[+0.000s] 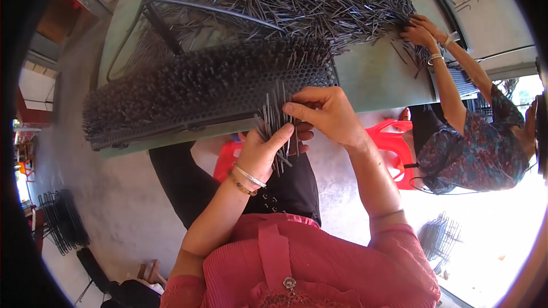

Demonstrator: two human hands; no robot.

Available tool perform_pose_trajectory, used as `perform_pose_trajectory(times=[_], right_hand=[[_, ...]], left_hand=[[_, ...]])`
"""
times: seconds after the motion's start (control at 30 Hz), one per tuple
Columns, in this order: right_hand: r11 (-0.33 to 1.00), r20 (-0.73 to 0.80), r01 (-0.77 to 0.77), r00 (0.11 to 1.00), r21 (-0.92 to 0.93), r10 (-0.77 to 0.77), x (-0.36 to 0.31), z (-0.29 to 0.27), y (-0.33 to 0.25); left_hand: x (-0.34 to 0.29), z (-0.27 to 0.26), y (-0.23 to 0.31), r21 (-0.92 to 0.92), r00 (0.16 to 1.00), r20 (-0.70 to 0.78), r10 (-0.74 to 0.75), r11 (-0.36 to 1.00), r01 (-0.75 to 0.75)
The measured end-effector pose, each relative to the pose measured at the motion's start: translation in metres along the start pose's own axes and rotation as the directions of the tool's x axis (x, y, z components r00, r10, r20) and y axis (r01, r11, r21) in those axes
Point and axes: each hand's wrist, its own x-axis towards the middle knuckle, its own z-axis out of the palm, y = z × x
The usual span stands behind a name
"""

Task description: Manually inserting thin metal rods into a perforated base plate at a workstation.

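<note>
Item: one loose bundle of strips [273,111], slender, straight, dark grey to black with a dull sheen; ends uneven, several fanned out at top and bottom. Location: held in front of the tabletop's [377,74] near edge, above the wearer's lap.

Left hand [264,149]: curled round the lower part of the bundle, thumb laid across the front, the strips gripped between thumb and fingers. Two bracelets [249,178] at its wrist. Right hand [331,115]: thumb and forefinger pinched nearly together on the bundle's upper right part; how many strips they take I cannot tell. The two hands stand close together, with the bundle between them.

Surroundings: one long black perforated rack [240,101], laid along the near edge from the near left corner, densely set with upright strips, its holes bare toward the front and right. It stands between the hands and a broad pile [308,0] of like strips heaped toward the far edge. One dark metal frame [161,25] rises behind the rack, partly crossing the view of the pile. At the tabletop's right edge, a co-worker's hands [422,31] reach onto the pile's rim. Below that edge, one red chair [394,142].
</note>
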Motion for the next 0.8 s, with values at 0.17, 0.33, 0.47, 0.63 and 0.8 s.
perform_pose_trajectory(times=[0.17,0.33,0.47,0.63,0.8], right_hand=[[0.999,-0.177,0.037,0.984,0.008,-0.035,0.003,-0.017,-0.003],[0.947,-0.422,0.263,0.849,-0.187,-0.319,0.024,-0.045,-0.010],[0.878,-0.452,0.371,0.755,-0.304,-0.475,0.045,-0.050,-0.004],[0.844,-0.403,0.393,0.751,-0.365,-0.523,0.053,-0.053,0.004],[0.799,-0.367,0.427,0.726,-0.423,-0.582,0.055,-0.051,0.005]], left_hand=[[0.005,0.001,-0.003,-0.006,0.999,-0.028,-0.035,0.999,0.035],[0.012,-0.001,-0.007,-0.021,0.995,-0.049,-0.089,0.996,0.088],[0.011,0.000,-0.010,0.011,0.986,-0.066,-0.151,0.988,0.152],[0.009,0.000,-0.010,0.050,0.985,-0.079,-0.150,0.987,0.155],[0.008,-0.003,-0.010,0.066,0.986,-0.082,-0.146,0.986,0.152]])
